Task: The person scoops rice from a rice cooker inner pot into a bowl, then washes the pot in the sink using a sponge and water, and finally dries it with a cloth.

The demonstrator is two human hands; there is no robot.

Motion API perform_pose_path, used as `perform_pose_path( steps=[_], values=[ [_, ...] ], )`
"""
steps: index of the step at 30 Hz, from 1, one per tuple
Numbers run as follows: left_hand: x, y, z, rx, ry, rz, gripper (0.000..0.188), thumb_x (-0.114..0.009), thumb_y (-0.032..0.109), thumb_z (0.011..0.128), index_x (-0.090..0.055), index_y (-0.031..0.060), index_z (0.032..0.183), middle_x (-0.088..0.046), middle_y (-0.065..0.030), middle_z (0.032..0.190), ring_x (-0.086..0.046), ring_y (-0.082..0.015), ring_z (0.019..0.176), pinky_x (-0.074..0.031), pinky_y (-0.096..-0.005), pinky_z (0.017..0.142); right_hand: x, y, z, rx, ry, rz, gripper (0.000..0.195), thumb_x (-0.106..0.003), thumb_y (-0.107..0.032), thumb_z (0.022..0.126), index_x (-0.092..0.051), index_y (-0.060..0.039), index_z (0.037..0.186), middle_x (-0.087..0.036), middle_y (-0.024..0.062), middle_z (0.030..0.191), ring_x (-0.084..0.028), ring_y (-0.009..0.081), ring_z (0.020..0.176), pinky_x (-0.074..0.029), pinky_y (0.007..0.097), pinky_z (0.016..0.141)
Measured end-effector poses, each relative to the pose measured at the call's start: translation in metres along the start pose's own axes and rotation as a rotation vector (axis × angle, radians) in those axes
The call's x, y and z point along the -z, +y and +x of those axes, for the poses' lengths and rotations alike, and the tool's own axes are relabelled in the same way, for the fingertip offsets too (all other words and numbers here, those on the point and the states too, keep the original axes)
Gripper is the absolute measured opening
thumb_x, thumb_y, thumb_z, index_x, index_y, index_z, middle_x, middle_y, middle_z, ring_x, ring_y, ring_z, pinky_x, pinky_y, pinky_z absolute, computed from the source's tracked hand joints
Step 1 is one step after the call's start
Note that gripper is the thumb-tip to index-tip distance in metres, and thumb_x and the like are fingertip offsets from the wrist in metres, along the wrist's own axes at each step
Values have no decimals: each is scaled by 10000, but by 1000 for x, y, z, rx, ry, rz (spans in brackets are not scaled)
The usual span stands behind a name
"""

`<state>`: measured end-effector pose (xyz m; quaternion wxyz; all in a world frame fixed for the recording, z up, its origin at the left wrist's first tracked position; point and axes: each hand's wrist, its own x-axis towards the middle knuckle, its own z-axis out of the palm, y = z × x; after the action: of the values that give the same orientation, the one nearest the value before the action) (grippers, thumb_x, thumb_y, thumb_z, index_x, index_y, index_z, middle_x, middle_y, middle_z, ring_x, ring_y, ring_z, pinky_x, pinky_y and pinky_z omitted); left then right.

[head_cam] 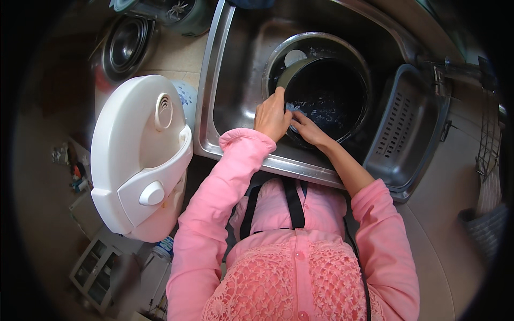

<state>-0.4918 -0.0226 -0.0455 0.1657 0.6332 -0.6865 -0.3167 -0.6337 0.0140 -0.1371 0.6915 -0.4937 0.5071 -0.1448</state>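
In the sink, a dark-lined cooking pot (325,96) with an olive-coloured outside leans inside a round metal basin (275,66). Some water with bubbles lies in the pot. My left hand (271,116) grips the pot's rim on its near left side, thumb towards the inside. My right hand (309,129) reaches over the near rim and presses a pale cloth or scrubber (295,108) to the inner wall. The fingers partly hide this pale thing. A round white object (295,58) lies between pot and basin wall at the far left.
The stainless steel sink (241,80) holds the basin. A slotted metal drain basket (395,128) sits at its right end, beside the tap fittings (439,80). Left of the sink stands a white rice cooker (120,144). Metal lids or bowls (128,44) and a glass container (188,18) stand behind it.
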Motion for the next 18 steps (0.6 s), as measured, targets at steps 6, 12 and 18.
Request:
perform_pose_path(
  steps=[6,12,18],
  values=[
    [13,40,14,-316,173,8,219,-554,32,683,-441,66,867,-532,-121,717,-522,-353,629,-427,-413,568,-16,-49,-12,-104,-71,383,435,-346,-274,923,-370,-2,1262,-395,109,1288,-375,177,1175,-283,308,988],
    [18,44,23,-423,78,146,200,-501,-30,696,-433,59,861,-527,-130,697,-535,-353,607,-439,-397,546,25,-10,-23,-210,-199,-876,517,-291,-361,884,-282,-118,1341,-279,129,1385,-236,294,1285,-159,425,1058],
    [19,53,26,-343,-23,211,216,-485,-68,690,-409,44,859,-556,-174,726,-568,-371,663,-457,-450,578,91,-2,-22,-141,152,-1758,587,-450,-224,789,-289,-163,1350,-261,11,1410,-187,163,1314,-114,379,1069]
  ],
)
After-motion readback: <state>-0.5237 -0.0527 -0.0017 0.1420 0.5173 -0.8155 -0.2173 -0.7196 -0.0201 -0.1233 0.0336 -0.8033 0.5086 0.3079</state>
